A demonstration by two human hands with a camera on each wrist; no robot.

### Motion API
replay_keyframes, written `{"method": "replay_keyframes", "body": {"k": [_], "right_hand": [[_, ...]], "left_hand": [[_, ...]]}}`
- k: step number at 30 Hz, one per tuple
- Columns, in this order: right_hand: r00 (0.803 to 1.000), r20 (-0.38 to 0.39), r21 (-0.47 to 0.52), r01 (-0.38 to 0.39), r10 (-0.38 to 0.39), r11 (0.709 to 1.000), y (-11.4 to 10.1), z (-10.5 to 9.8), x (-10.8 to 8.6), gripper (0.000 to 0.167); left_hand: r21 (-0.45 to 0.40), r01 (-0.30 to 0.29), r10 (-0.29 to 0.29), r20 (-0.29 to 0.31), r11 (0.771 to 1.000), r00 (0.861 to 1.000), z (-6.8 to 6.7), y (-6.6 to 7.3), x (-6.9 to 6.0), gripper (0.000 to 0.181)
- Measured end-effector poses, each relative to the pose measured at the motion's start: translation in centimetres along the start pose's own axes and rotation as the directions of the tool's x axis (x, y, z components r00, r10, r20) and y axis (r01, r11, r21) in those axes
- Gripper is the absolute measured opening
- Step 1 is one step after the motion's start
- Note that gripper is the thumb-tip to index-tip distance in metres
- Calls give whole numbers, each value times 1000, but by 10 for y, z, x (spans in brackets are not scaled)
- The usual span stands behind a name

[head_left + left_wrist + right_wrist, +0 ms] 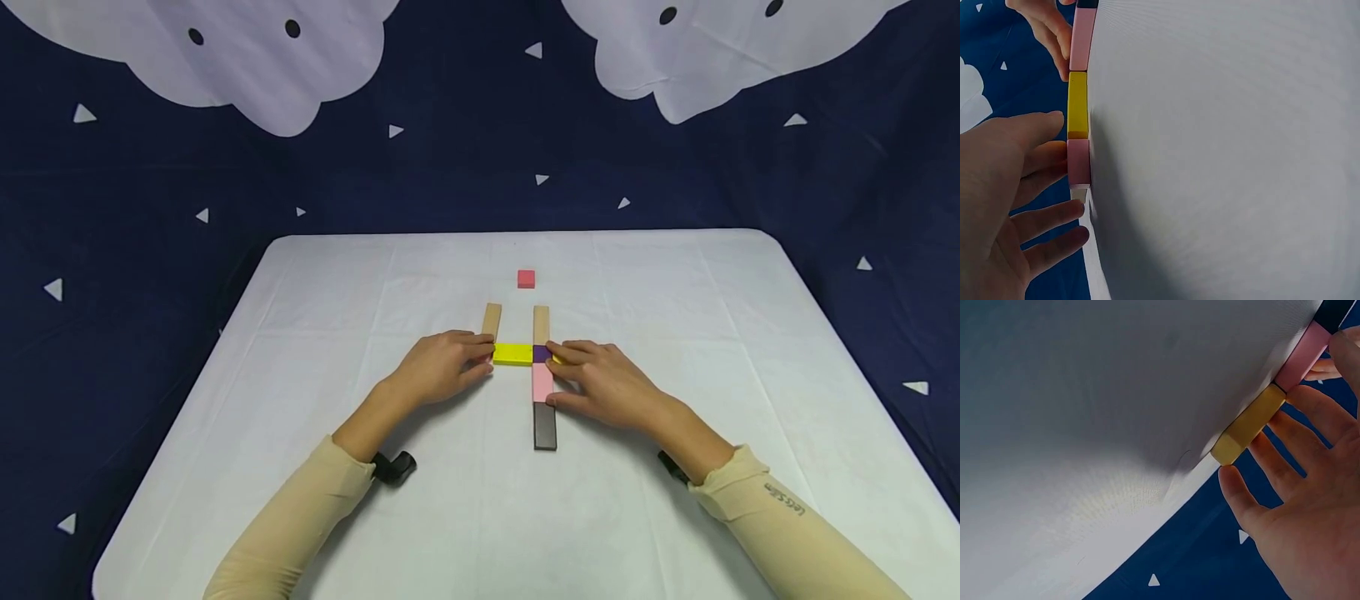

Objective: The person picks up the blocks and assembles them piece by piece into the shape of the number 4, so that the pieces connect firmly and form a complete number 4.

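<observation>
Flat blocks form a joined layout at mid-table. A yellow block (513,355) runs across to a purple block (540,354). Below the purple one come a pink block (542,382) and a black block (545,427). My left hand (438,367) lies at the left end, its fingers touching a second pink block (1079,164), mostly hidden from the head view. On the other side, my right hand (611,383) has its outstretched fingers resting on a second yellow block (1249,424) beside the purple one. The right thumb is by the central pink block.
Two plain wooden blocks extend away at the back, the left wooden block (491,320) slightly slanted and the right wooden block (542,323) straight. Farther back lies a red cube (527,279). A white cloth covers the table (420,533), with a dark blue patterned curtain (465,167) behind.
</observation>
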State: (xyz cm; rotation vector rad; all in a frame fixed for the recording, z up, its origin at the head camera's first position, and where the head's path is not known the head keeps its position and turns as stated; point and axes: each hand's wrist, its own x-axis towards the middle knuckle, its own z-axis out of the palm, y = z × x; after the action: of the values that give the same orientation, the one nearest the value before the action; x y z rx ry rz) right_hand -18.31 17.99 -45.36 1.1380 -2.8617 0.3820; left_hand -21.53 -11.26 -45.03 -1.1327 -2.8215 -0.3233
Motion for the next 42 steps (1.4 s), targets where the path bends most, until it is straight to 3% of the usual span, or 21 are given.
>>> {"method": "replay_keyframes", "body": {"k": [17,27,35,42], "right_hand": [[1000,18,3,-7,7,1000,-1,-2,1,62],[1000,10,-2,-4,4,1000,0,0,0,61],[1000,19,7,-15,15,1000,-1,0,0,62],[1000,17,-1,-10,10,1000,-1,-1,1,62]], "left_hand": [[-79,6,-7,-17,997,1000,1,-3,1,36],[-51,21,-23,-36,998,999,1,-4,8,46],[-10,130,-130,57,991,990,-1,-4,14,51],[-33,137,-134,81,990,988,-2,-8,16,54]]}}
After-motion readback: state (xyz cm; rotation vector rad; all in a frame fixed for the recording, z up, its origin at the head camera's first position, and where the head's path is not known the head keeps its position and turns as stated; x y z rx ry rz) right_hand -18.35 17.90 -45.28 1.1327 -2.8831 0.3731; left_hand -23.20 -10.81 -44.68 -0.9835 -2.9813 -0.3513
